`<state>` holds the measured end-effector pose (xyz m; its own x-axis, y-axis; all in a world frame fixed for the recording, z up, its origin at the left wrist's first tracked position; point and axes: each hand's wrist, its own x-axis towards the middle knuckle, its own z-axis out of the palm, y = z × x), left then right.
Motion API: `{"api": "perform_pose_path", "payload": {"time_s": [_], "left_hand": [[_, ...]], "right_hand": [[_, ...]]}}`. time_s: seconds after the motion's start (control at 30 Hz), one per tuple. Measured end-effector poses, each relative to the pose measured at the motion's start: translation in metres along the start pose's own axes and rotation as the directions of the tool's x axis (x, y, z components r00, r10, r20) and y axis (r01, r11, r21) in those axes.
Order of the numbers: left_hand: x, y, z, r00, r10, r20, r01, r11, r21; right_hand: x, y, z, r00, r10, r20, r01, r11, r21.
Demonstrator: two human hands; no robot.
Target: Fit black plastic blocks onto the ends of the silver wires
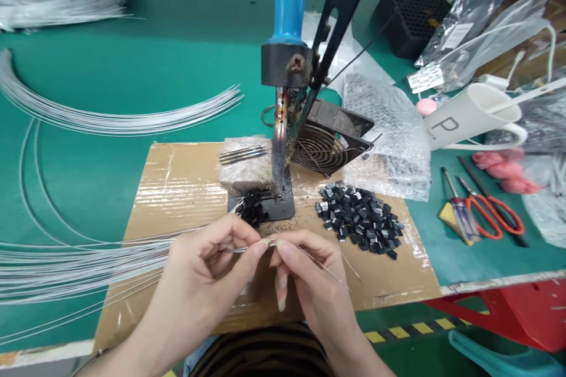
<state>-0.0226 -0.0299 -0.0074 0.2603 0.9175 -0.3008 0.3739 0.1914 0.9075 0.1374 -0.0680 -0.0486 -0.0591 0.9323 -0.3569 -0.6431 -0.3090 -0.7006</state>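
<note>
My left hand (207, 271) is closed, its thumb and forefinger pinching a thin grey wire (239, 250). My right hand (312, 274) pinches close beside it, fingertips nearly touching the left ones. Fine wire ends (329, 271) stick out to the right past my right hand. Which strand each hand grips is partly hidden by the fingers. Above the hands, a blue-handled soldering iron (289, 12) points down in a black clamp. Small black connectors (252, 209) lie clustered just under its tip, and a larger heap of black connectors (360, 218) sits to the right on the cardboard (177, 188).
Many grey wires (79, 274) run in from the left, and a curved wire bundle (132, 121) lies behind them. A dusty fan (327, 141) leans behind the iron. On the right are bubble wrap (384, 135), a white mug (469, 115), orange-handled scissors (486, 215) and screwdrivers (462, 212).
</note>
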Motion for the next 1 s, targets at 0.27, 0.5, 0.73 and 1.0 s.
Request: {"api": "perform_pose_path", "payload": {"time_s": [0.27,0.5,0.73,1.0], "left_hand": [[-0.007,-0.002,0.006,0.995,0.080,-0.064,-0.077,0.996,0.047],[-0.009,-0.009,0.013,0.967,0.183,-0.179,-0.168,0.981,0.098],[-0.010,-0.008,0.016,0.957,0.199,-0.210,-0.184,0.979,0.092],[-0.003,0.001,0.015,0.958,0.193,-0.213,-0.204,0.978,-0.031]], "right_hand": [[0.003,-0.003,0.004,0.998,0.062,-0.018,-0.060,0.993,0.104],[0.002,-0.001,0.007,0.994,0.103,-0.026,-0.096,0.977,0.190],[-0.001,0.001,0.013,0.995,0.092,-0.043,-0.081,0.976,0.202],[0.001,0.001,0.008,0.999,0.041,-0.013,-0.039,0.985,0.167]]}}
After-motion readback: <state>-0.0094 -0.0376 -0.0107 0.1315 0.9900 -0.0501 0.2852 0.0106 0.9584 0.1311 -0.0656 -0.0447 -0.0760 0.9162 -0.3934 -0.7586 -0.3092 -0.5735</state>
